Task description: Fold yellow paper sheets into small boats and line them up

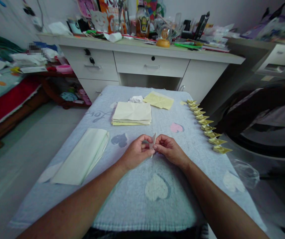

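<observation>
Between my two hands, above the middle of the cloth-covered table (pixel 137 209), a small folded piece of pale paper (pixel 152 144) stands nearly upright. My left hand (pixel 140 151) pinches it from the left with thumb and fingers. From the right, my right hand (pixel 168 149) grips its other side, fingers curled. Beyond the hands lies a stack of creased cream paper sheets (pixel 132 112), with yellow ones at the bottom. A row of several folded yellow-gold paper pieces (pixel 209 134) with pointed ends runs along the table's right edge.
Left of my hands lies a long folded pale green sheet (pixel 82 156). Yellow sheets (pixel 159 100) and a crumpled white tissue (pixel 136 99) sit behind the stack. A white desk (pixel 152 63) with clutter stands at the back, a washing machine (pixel 269 113) to the right, a bed (pixel 10 93) left.
</observation>
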`<state>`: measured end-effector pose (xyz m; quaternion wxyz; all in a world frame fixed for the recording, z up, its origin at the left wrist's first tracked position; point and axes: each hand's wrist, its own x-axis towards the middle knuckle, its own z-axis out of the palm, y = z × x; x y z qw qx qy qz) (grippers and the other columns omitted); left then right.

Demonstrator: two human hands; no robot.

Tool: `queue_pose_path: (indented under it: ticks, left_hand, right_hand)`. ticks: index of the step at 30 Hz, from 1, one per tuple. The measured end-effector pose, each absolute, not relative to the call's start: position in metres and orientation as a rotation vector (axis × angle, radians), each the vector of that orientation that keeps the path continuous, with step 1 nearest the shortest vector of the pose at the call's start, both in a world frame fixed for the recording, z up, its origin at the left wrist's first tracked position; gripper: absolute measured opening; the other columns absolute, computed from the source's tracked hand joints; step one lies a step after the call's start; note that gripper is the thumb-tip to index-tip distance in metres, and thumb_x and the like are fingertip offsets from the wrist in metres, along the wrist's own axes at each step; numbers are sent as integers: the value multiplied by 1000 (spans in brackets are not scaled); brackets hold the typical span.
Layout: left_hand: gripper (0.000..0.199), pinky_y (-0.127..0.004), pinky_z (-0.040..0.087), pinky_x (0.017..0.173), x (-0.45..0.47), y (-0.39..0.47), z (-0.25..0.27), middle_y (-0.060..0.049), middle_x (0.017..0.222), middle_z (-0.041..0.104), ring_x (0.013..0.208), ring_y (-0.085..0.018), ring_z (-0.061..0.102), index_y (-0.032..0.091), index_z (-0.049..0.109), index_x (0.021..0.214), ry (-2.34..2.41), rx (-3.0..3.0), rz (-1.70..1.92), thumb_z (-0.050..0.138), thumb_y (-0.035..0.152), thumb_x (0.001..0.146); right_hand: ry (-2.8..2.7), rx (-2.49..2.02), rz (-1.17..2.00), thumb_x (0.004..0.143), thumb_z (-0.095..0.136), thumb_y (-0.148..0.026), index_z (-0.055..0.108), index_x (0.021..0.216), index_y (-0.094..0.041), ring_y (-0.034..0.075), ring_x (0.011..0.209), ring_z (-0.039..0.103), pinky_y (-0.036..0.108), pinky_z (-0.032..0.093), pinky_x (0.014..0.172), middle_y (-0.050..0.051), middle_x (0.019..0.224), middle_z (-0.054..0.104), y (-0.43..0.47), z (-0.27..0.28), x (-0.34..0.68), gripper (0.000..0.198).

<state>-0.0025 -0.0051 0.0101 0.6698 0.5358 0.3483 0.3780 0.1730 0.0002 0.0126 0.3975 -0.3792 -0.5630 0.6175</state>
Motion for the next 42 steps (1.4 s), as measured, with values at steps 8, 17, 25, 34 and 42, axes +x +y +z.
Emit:
queue_pose_path:
  ticks: [8,17,25,34,42]
  left_hand:
    - [35,-20,40,57,-2,-7,14,3,77,63,64,-9,60,19,43,96,817,1191,849,69,28,75]
    - [36,-19,37,56,-3,-6,15,3,76,62,62,-8,58,19,44,96,813,1169,841,70,31,74]
    - [35,-20,37,56,-2,-6,15,3,75,61,61,-8,56,19,44,96,823,1174,843,69,29,73]
    - [35,-19,36,56,-3,-4,12,3,76,63,61,-8,57,20,44,97,817,1162,851,69,26,73]
    - [33,-22,48,70,-2,-5,2,-1,95,62,81,-11,64,21,44,101,819,1224,938,64,16,75]
  right_hand:
    - [-1424,-955,1569,75,73,-44,52,75,-17,8,61,46,21,35,57,-4,68,52,1,11,172,34]
    - [-1432,-945,1566,75,73,-45,52,74,-17,8,60,45,21,34,56,-4,67,52,1,12,172,34]
    - [-1443,-957,1546,74,72,-47,51,73,-18,8,59,44,21,34,55,-4,67,51,0,12,172,36]
    - [-1458,-962,1515,74,71,-48,50,73,-18,8,58,42,21,33,54,-5,65,49,1,11,172,37]
    - [-1480,-1008,1330,77,64,-26,47,81,-20,9,62,45,22,37,58,-4,70,49,-3,12,165,18]
